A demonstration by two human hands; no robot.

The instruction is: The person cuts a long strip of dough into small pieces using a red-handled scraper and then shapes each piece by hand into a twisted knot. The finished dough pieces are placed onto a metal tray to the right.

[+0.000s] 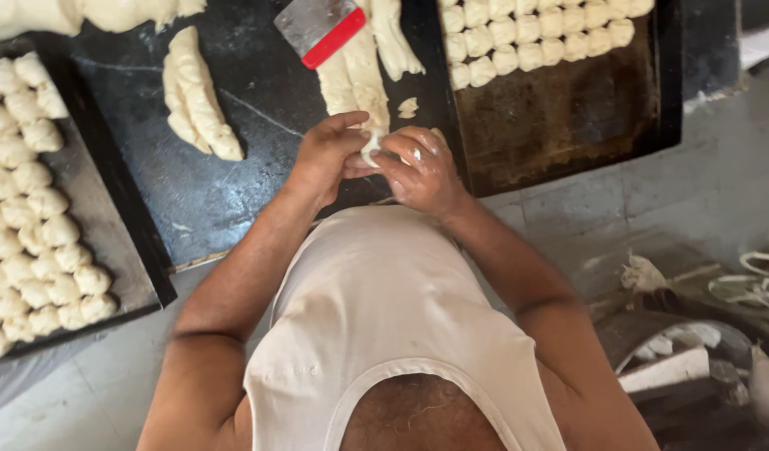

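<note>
Both of my hands meet over the near edge of a black stone slab [234,175]. My left hand [324,157] and my right hand [422,171] pinch a small piece of pale dough [372,149] between their fingertips. That piece sits at the near end of a long strip of dough [351,79] that runs away from me. A second twisted dough strip [197,96] lies to the left. A metal scraper with a red handle [322,29] rests on the far end of the strip.
A dark baking tray [568,117] at the right holds rows of small dough pieces [535,38] along its far side. Another tray [109,242] at the left is packed with several dough pieces [30,209]. A large dough mass [75,12] lies at the top left.
</note>
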